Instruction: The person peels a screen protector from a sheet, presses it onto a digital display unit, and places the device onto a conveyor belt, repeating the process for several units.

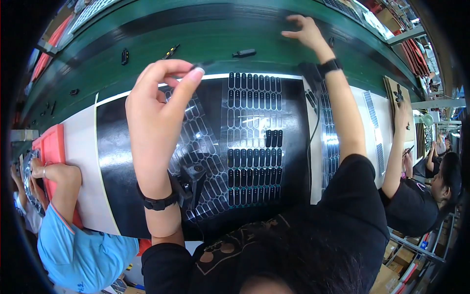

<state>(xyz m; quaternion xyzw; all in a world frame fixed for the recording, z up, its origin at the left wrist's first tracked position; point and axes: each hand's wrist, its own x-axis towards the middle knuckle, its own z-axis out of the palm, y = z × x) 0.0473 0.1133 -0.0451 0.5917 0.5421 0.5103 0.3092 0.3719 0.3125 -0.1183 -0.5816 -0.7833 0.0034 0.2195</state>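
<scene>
My left hand (pixel 159 105) is raised over the black work mat, its thumb and index finger pinched on a small dark piece (pixel 204 64). Motion blurs that piece, so its kind is unclear. Reaching far over the green conveyor belt (pixel 205 39), my right hand (pixel 307 33) has its fingers apart and nothing in them. A clear sheet carrying rows of black oblong stickers (pixel 254 176) lies on the mat; its middle rows are mostly bare outlines. Left of it, partly under my left forearm, is another clear sheet (pixel 208 152) of peeled outlines. A black clamp-like fixture (pixel 193 179) stands near that forearm.
On the belt lie small black devices (pixel 244 53), one with yellow marks (pixel 172 51). A black cable (pixel 313 132) runs beside the mat. Co-workers sit on both sides: a blue-shirted person (pixel 83 245) by a red bin (pixel 51 147), and a black-shirted person (pixel 416 203) at right.
</scene>
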